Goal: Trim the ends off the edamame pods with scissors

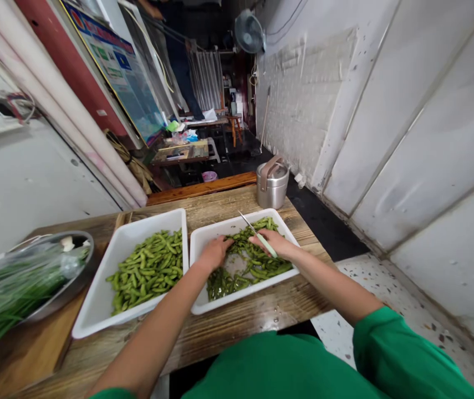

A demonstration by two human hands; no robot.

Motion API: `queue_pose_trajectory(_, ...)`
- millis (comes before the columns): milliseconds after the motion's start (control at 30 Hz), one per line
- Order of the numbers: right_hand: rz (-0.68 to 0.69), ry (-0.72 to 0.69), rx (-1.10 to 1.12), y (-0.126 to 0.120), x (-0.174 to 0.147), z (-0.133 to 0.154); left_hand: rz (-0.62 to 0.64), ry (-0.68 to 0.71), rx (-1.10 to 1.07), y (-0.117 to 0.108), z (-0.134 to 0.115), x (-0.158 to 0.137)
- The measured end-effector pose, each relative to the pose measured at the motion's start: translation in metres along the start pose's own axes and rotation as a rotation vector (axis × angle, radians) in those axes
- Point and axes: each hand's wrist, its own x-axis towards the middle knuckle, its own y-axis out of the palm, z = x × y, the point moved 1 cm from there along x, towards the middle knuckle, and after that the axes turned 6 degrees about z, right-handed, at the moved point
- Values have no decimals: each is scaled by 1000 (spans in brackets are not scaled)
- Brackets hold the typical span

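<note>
My right hand (276, 245) is closed around a small knife with a pale green handle (267, 245); its thin blade points up and away to the left. That hand is over the right white tray (237, 223), which holds edamame pods (268, 269) and some wet, dark trimmings around a bare patch. Inside the same tray, my left hand (215, 252) has its fingers curled at the pods near the far left side, its fingertips partly hidden. Beside it, the left white tray (126, 235) holds a heap of green pods (151, 269).
A metal bowl (89, 260) of long green leaves and plastic bags stands at the left, by a wooden board (39, 343). A steel canister with a strap (273, 185) sits at the table's far right corner. A person (182, 61) stands farther back, near a low table.
</note>
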Motion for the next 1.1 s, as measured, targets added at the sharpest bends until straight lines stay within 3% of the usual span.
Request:
queue_pose_trajectory(167, 12, 31, -55, -4, 22, 4, -105, 38, -21, -7, 18, 17)
queue_pose_trajectory(300, 196, 96, -112, -11, 32, 11, -208, -56, -111, -16, 16, 19)
queue_pose_trajectory(400, 305, 49, -158, -14, 40, 19, -238, -142, -79, -22, 8, 12)
queue_pose_trajectory(533, 134, -92, -362, -16, 52, 19, -308, -176, 59, -21, -10, 5)
queue_pose_trajectory(700, 19, -138, -510, -15, 55, 10, -237, -220, -1, -11, -14, 15)
queue_pose_trajectory(800, 24, -140, -491, -15, 52, 11, -289, -240, -235, -10, -6, 20)
queue_pose_trajectory(933, 112, -136, -449, -14, 43, 17, -414, -184, -869, -12, 0, 20)
queue_pose_trajectory(1000, 164, -127, -416, -13, 38, 21, -371, -112, -1171, -12, 0, 19)
queue_pose_trajectory(1100, 206, -121, -380, -12, 34, 23, -268, -53, -1417, -14, -3, 18)
